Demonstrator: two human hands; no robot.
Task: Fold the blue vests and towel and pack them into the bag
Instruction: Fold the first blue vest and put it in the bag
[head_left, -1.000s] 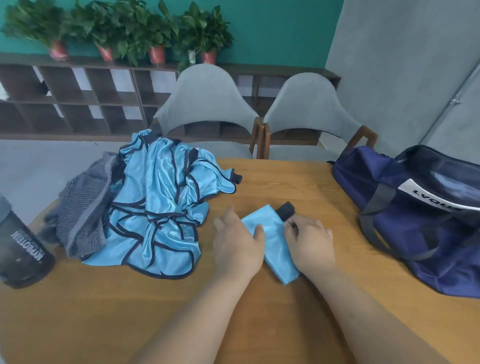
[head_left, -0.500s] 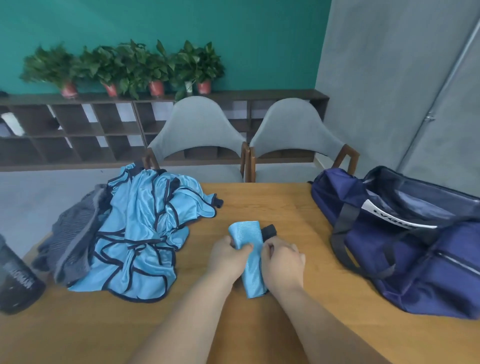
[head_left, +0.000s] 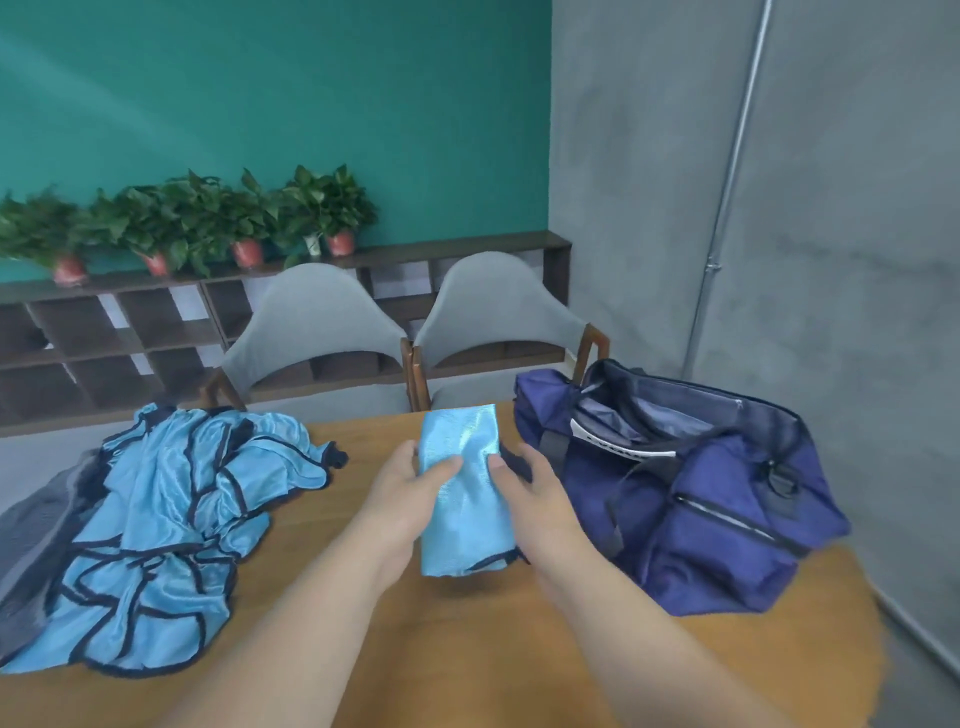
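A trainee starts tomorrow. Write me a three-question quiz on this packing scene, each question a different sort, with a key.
1. True or false: the navy bag is zipped shut on top.
2. What holds the folded blue vest? A. the left hand alone. B. the right hand alone. C. both hands.
3. Fill in: the pile of unfolded vests lies to the ___ of the hands.
Key: 1 false, its top gapes open; 2 C; 3 left.
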